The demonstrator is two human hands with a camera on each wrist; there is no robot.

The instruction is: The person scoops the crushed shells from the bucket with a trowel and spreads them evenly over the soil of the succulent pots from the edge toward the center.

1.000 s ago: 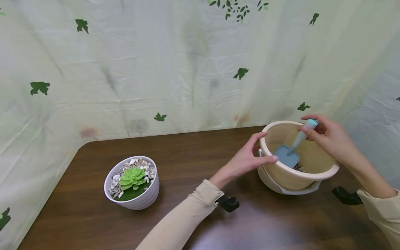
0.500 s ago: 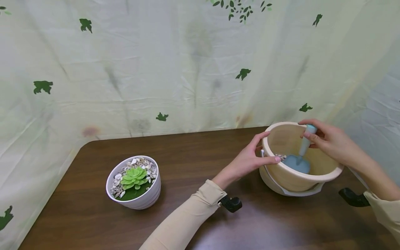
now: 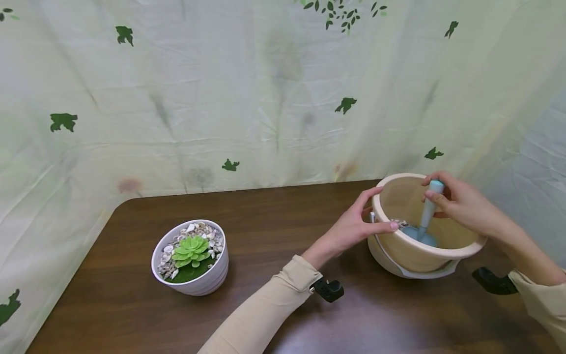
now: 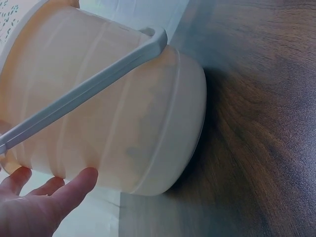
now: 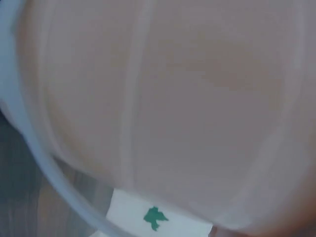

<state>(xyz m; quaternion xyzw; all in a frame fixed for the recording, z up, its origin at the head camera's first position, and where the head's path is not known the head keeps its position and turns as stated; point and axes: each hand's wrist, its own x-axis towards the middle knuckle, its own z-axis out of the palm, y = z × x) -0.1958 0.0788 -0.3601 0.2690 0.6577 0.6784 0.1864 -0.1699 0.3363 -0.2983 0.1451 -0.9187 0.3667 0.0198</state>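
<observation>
At the right of the head view stands a cream bucket (image 3: 411, 260) with a pale handle hanging down its side. My left hand (image 3: 347, 228) grips its left side, thumb and forefinger at the rim. In the left wrist view, fingertips (image 4: 86, 177) touch the bucket's outer wall. My right hand (image 3: 464, 201) holds a small blue hand shovel (image 3: 429, 211) by its light handle. The shovel stands nearly upright, its blade low inside the bucket and partly hidden by the front rim. A few small shells (image 3: 399, 222) show beside the blade. Bucket wall fills the right wrist view.
A white pot (image 3: 208, 285) with a green succulent (image 3: 191, 250), shells and moss stands on the left of the brown wooden table (image 3: 283, 211). Behind the table hangs a pale leaf-printed curtain (image 3: 247, 98). Each wrist carries a black camera.
The shovel has swung from a leftward tilt to nearly upright and gone lower into the bucket; more shells show left of its blade. My left hand stays on the bucket.
</observation>
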